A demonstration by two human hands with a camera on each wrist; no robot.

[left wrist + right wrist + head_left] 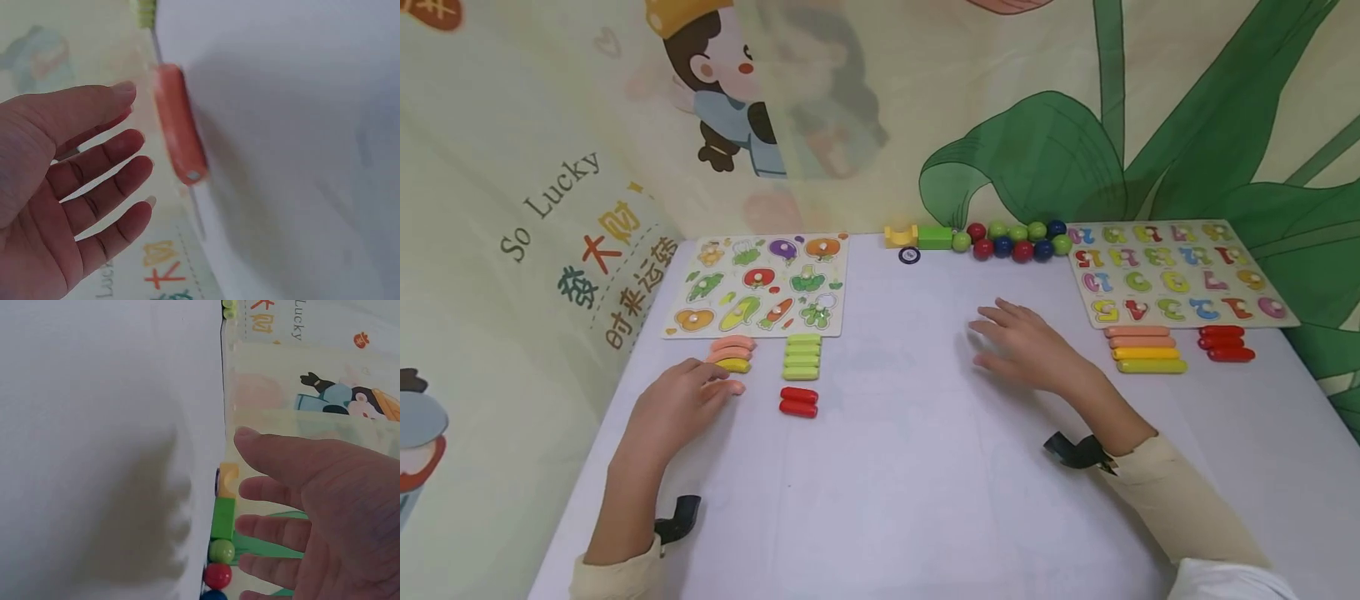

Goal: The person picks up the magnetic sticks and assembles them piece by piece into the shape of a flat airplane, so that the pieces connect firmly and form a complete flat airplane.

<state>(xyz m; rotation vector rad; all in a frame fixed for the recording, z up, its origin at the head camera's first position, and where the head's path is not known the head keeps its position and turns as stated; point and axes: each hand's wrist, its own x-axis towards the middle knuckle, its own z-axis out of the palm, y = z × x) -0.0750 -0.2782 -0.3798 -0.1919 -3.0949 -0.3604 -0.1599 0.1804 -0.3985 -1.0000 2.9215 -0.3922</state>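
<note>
My left hand [673,408] reaches over the table's left side, fingers loosely bent and holding nothing. Just beyond its fingertips lie two pink curved sticks [732,342] and a yellow one [732,365]. In the left wrist view a reddish-pink stick [179,124] is in front of the spread fingers [122,181], with a gap between. Beside them are several light green sticks [802,357] in a stack and two red ones [798,402]. Held above the middle right is my right hand [1026,343], its fingers apart and its shadow on the cloth; nothing is in it.
A vegetable puzzle board [760,287] lies back left, a number puzzle board [1180,275] back right. Between them stand yellow [900,237] and green blocks [935,238], a black ring [909,256] and several coloured balls [1022,251]. More pink and yellow sticks [1146,352] and red ones [1225,342] lie right.
</note>
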